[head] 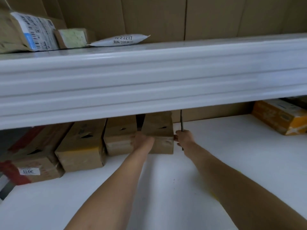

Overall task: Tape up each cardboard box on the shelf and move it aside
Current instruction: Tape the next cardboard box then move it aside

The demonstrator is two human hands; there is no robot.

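Observation:
A long brown cardboard box (159, 128) lies end-on on the white lower shelf (224, 155), rightmost in a row of boxes. My left hand (143, 141) grips its near left corner, with the fingers reaching into the gap beside the neighbouring box (120, 135). My right hand (183, 138) is at the box's near right edge and holds a thin dark upright object (181, 120); what that object is cannot be made out. The far end of the box is hidden under the upper shelf beam.
Two more long boxes (83, 146) (33, 156) lie further left, the last with red tape. An orange box (280, 117) sits at the far right. The thick white upper shelf beam (149, 80) hangs low overhead, with parcels (33, 30) and a white bag (121, 40) above.

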